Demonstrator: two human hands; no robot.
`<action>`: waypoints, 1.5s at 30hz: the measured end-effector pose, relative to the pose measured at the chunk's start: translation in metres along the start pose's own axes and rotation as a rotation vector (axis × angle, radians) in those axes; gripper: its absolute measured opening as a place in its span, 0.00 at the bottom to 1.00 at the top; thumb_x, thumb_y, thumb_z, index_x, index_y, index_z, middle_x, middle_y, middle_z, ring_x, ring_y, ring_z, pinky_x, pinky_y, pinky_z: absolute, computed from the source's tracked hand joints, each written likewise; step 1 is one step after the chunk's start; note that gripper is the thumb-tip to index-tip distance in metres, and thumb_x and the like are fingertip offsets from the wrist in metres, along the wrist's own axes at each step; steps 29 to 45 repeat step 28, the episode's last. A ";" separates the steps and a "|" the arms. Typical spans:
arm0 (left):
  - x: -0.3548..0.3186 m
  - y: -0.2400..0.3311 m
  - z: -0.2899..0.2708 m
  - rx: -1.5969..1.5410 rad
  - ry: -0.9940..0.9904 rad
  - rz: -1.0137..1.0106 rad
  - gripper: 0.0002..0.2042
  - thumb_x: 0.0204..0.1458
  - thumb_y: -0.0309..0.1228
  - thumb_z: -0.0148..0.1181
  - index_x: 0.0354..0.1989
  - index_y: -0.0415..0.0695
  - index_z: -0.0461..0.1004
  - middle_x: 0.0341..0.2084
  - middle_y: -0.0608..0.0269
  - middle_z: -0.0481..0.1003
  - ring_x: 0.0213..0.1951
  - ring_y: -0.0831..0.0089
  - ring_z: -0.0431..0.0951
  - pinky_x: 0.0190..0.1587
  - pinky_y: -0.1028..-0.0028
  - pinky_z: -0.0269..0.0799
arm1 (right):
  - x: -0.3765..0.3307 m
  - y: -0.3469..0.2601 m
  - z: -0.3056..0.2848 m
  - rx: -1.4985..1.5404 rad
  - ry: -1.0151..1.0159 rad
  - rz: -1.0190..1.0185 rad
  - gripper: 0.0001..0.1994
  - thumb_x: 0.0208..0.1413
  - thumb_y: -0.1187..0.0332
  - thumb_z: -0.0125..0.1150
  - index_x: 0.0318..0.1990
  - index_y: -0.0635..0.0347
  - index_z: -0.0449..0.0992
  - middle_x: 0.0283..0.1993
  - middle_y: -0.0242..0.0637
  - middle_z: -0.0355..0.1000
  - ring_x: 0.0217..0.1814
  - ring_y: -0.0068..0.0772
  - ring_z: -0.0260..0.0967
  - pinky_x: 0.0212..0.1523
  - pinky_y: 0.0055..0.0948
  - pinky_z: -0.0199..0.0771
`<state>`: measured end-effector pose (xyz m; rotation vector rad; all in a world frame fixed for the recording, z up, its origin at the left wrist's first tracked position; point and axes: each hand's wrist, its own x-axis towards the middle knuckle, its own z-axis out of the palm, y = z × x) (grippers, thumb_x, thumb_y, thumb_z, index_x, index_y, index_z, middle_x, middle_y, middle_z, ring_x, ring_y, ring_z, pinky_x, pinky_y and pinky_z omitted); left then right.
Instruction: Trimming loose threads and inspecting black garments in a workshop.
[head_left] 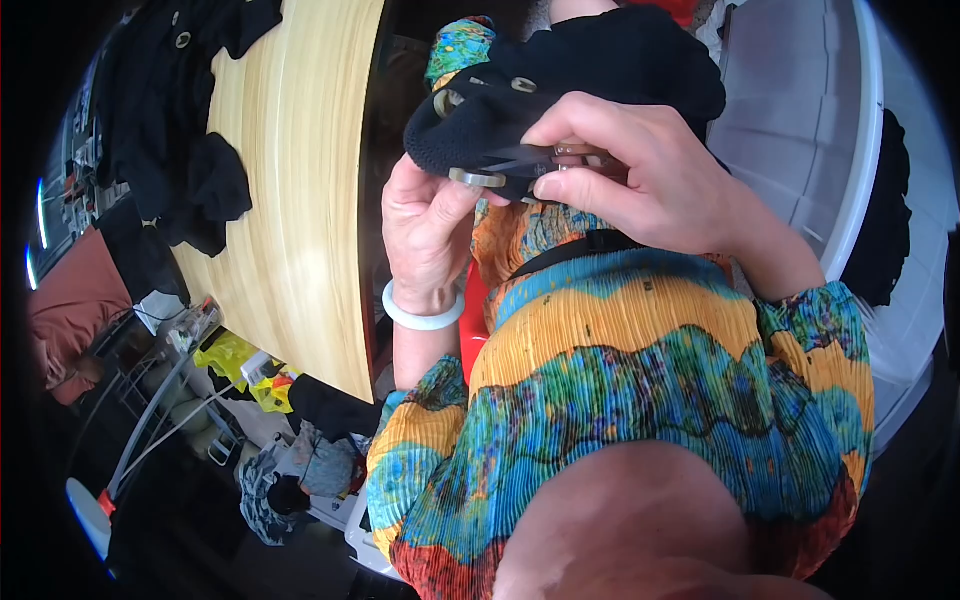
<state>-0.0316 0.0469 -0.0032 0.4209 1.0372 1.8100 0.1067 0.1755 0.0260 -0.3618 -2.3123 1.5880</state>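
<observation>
Black fabric (600, 60) with metal eyelets sits bunched up close in front of me, held between both hands over my lap. Far to my left, the room falls away dark, with a reddish seat (75, 300) and a wire rack (170, 400) on the floor beside yellow bags (235, 360). Next comes the pale wooden surface (300, 200), with more black garments (170, 110) heaped on its far end. My left hand (425, 225), a white bangle (420, 315) on the wrist, pinches the fabric's lower edge by a metal ring (477, 178). My right hand (640, 170) is closed on small dark scissors (530, 157) against the cloth. A white surface (800, 130) lies to my right.
</observation>
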 end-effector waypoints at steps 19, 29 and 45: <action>-0.002 -0.001 -0.008 -0.049 -0.086 -0.139 0.14 0.46 0.23 0.53 0.43 0.37 0.65 0.33 0.55 0.72 0.33 0.69 0.74 0.33 0.76 0.73 | -0.002 0.014 0.010 -0.035 0.071 -0.141 0.09 0.45 0.70 0.55 0.32 0.63 0.65 0.23 0.38 0.65 0.23 0.35 0.65 0.23 0.28 0.63; -0.003 -0.004 -0.009 -0.178 -0.109 -0.195 0.14 0.47 0.24 0.51 0.44 0.37 0.65 0.35 0.53 0.71 0.34 0.68 0.74 0.34 0.76 0.73 | -0.003 0.016 0.013 -0.071 0.075 -0.191 0.09 0.44 0.73 0.57 0.35 0.62 0.69 0.25 0.38 0.66 0.24 0.29 0.66 0.24 0.21 0.64; -0.003 -0.004 -0.009 -0.178 -0.109 -0.195 0.14 0.47 0.24 0.51 0.44 0.37 0.65 0.35 0.53 0.71 0.34 0.68 0.74 0.34 0.76 0.73 | -0.003 0.016 0.013 -0.071 0.075 -0.191 0.09 0.44 0.73 0.57 0.35 0.62 0.69 0.25 0.38 0.66 0.24 0.29 0.66 0.24 0.21 0.64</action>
